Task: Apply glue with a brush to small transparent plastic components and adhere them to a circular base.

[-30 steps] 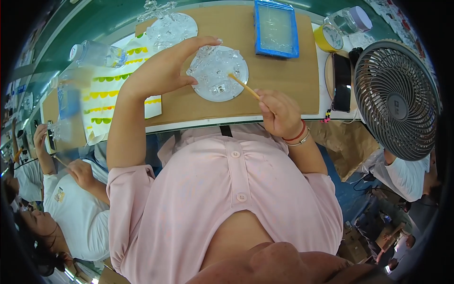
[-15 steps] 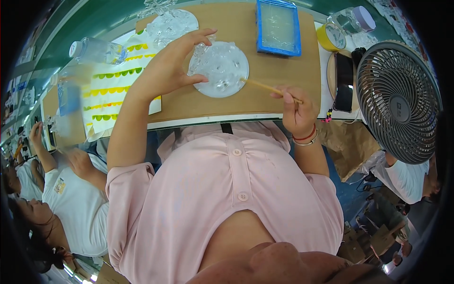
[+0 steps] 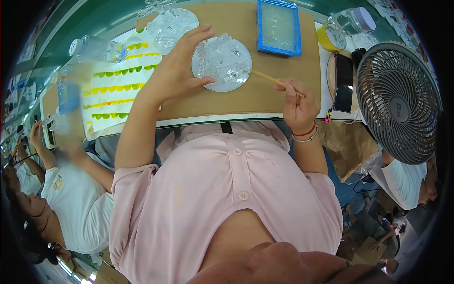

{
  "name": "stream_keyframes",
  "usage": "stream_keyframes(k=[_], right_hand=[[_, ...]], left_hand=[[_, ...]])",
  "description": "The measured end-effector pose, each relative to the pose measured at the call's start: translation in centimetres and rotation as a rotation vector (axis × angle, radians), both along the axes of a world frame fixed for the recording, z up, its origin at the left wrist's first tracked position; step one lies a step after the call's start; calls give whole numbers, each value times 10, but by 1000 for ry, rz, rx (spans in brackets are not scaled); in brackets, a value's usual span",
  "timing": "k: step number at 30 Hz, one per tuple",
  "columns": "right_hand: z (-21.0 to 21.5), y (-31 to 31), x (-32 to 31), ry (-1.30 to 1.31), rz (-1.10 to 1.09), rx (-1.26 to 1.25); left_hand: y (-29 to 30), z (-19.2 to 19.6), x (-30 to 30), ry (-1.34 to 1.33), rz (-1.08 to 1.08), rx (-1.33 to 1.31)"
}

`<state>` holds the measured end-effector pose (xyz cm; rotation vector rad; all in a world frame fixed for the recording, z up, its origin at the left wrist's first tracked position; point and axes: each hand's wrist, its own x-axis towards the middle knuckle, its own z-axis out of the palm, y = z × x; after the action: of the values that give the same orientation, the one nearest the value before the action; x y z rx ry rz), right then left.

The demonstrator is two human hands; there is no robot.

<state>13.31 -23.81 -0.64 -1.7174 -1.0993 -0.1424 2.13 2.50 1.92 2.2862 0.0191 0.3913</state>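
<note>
My left hand [image 3: 177, 66] curves round the left side of a round whitish disc [image 3: 221, 86], thumb at its near edge and fingers at its far-left edge, gripping it. Clear, shiny, lumpy pieces [image 3: 224, 59] stand on this disc; their exact kind is hard to make out. Between the fingertips of my right hand [image 3: 300, 106] is a thin wooden stick [image 3: 267, 79], its tip at the disc's right edge. Beyond my left hand lies a second round disc [image 3: 188, 20] with similar clear pieces [image 3: 165, 31].
Brown cardboard [image 3: 274, 99] covers the tabletop. A blue-edged tray [image 3: 299, 35], yellow tape roll [image 3: 331, 38], lidded jar [image 3: 343, 21], phone [image 3: 344, 80] and fan [image 3: 399, 106] stand rightward. Left are a patterned sheet [image 3: 113, 90], a clear bottle [image 3: 97, 49] and a co-worker [image 3: 78, 203].
The disc in my left hand has shifted slightly away and to the right, and the pieces on it appear turned. The stick's tip has moved a little to the right.
</note>
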Motion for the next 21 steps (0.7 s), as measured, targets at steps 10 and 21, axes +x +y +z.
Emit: stream_keyframes(k=[10,21], right_hand=[[8,-11,-10,-41,77,0],[15,-22,-11,-68,129,-64]], left_hand=[[1,-5,-9,11,-37,-11],[-24,-13,-22,-48,123,21]])
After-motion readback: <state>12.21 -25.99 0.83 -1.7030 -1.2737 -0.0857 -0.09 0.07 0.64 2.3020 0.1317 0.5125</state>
